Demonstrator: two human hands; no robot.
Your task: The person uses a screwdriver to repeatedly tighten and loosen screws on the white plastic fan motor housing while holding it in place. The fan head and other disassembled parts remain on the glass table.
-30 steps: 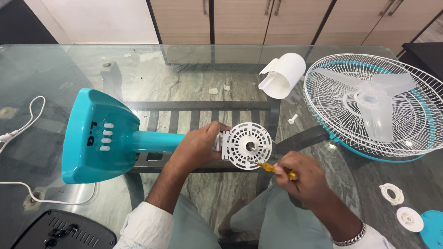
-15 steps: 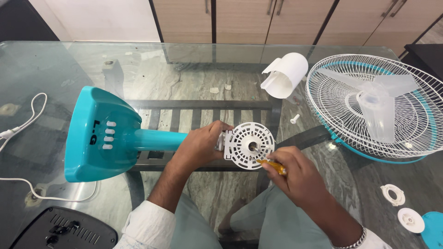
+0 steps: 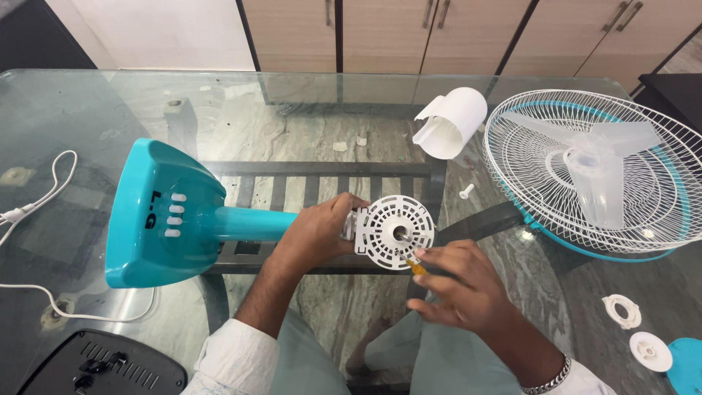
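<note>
A teal table-fan stand (image 3: 164, 216) lies on its side on the glass table (image 3: 110, 110), its base to the left. My left hand (image 3: 318, 232) grips the neck just behind the round white perforated motor plate (image 3: 393, 232). Close below that plate, my right hand (image 3: 457, 289) holds a small screwdriver with a yellow handle (image 3: 414, 267), its tip against the plate's lower edge.
A white wire fan guard with clear blades and teal rim (image 3: 596, 172) lies at the right. A curled white cover (image 3: 450, 121) sits behind the plate. Two white ring nuts (image 3: 635, 329), a white screw (image 3: 465, 192), a white power cord (image 3: 33, 212) and a black panel (image 3: 102, 366) lie around.
My right hand has moved up and left with the screwdriver, bringing the tip to the plate's lower edge. My left hand keeps its grip.
</note>
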